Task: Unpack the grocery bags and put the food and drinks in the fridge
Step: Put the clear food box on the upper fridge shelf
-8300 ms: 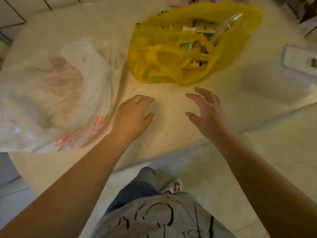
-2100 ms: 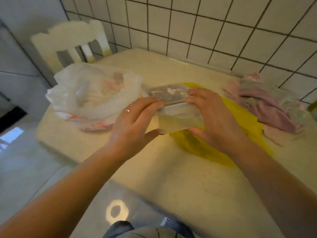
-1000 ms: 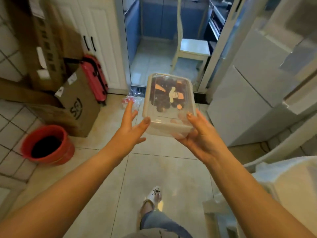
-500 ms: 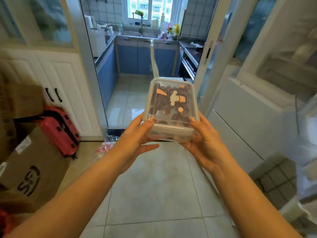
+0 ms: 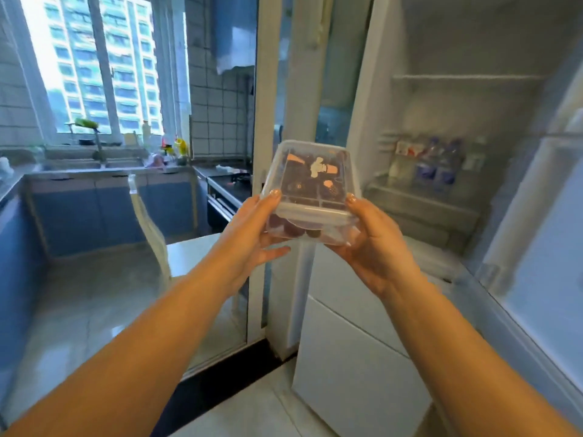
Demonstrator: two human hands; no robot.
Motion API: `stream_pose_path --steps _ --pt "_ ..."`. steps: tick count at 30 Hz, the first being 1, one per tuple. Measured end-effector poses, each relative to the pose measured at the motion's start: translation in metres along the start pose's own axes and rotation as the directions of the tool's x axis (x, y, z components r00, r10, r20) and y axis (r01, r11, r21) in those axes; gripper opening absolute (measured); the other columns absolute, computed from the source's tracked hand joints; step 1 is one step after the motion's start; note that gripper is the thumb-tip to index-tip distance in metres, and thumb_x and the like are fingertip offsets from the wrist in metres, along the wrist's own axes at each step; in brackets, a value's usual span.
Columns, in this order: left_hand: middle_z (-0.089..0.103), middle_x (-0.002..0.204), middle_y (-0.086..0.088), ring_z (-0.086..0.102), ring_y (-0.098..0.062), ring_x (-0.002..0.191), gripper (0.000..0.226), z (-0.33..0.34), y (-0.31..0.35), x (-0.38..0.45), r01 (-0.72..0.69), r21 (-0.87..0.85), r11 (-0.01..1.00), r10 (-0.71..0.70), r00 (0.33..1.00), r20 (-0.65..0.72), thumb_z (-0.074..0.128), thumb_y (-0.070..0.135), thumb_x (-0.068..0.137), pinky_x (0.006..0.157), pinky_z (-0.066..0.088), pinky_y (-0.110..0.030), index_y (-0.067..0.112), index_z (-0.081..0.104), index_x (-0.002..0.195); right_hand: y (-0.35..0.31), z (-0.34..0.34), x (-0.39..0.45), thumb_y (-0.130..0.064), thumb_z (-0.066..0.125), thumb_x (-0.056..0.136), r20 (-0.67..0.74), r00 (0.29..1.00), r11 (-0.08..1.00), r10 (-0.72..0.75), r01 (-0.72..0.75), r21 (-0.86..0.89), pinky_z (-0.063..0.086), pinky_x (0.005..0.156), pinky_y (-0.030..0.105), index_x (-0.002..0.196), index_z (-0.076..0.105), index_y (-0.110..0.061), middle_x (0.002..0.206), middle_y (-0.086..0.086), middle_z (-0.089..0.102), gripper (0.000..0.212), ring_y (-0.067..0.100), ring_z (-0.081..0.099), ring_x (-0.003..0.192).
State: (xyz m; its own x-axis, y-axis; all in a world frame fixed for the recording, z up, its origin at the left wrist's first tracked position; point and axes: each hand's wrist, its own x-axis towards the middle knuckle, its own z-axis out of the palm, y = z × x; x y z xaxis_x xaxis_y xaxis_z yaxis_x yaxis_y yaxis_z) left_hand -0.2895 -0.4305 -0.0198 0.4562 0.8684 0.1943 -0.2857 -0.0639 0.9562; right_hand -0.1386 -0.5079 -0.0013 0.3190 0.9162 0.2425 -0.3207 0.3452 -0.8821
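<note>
A clear plastic box (image 5: 310, 187) with dark fruit inside and a printed lid is held up at chest height between both hands. My left hand (image 5: 252, 231) grips its left side, thumb on the lid's edge. My right hand (image 5: 369, 244) grips its right side the same way. To the right, the fridge (image 5: 457, 99) stands with its upper door open, and the box is just left of the opening. Several bottles and cartons (image 5: 432, 165) stand on a fridge shelf (image 5: 419, 200).
The open fridge door (image 5: 542, 234) hangs at the far right. Below the opening is the fridge's shut white lower door (image 5: 353, 348). A white door frame (image 5: 268, 121) stands left of the fridge, with a chair (image 5: 151, 228) and blue kitchen cabinets (image 5: 104, 212) beyond it.
The view has swung up and right from the kitchen doorway to the open fridge. Both hands still hold the box, which is now closer to the fridge opening.
</note>
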Motion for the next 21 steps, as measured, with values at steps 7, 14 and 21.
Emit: stream_pose_path --steps 7,14,21 --pt "0.065 0.112 -0.006 0.067 -0.023 0.099 0.065 0.035 0.018 0.154 -0.149 0.007 0.989 0.146 0.976 0.160 0.054 0.065 0.066 0.088 0.054 -0.046 0.029 0.051 0.120 -0.042 -0.025 0.119 -0.019 0.054 0.092 -0.211 0.970 0.989 -0.119 0.098 -0.109 0.058 0.068 0.039 0.104 0.065 -0.012 0.106 0.011 0.069 0.018 0.029 0.066 0.100" --pt "0.055 0.127 0.000 0.062 -0.018 0.105 0.066 0.105 0.016 0.284 -0.405 0.029 0.914 0.395 0.902 0.173 0.043 0.057 0.081 0.083 0.056 -0.034 0.031 0.032 0.141 -0.092 -0.084 0.227 -0.020 0.058 0.090 -0.263 0.924 0.947 -0.278 0.218 -0.236 0.058 0.069 0.036 0.106 0.064 -0.007 0.103 0.011 0.066 0.022 0.025 0.064 0.096" --pt "0.050 0.134 0.005 0.054 -0.014 0.118 0.069 0.182 0.027 0.420 -0.555 0.028 0.831 0.525 0.801 0.288 0.065 0.039 0.077 0.092 0.052 -0.041 0.036 0.032 0.138 -0.156 -0.141 0.332 -0.022 0.057 0.091 -0.207 0.891 0.899 -0.403 0.344 -0.271 0.050 0.079 0.042 0.098 0.063 -0.004 0.070 0.010 0.063 0.020 0.022 0.056 0.066"
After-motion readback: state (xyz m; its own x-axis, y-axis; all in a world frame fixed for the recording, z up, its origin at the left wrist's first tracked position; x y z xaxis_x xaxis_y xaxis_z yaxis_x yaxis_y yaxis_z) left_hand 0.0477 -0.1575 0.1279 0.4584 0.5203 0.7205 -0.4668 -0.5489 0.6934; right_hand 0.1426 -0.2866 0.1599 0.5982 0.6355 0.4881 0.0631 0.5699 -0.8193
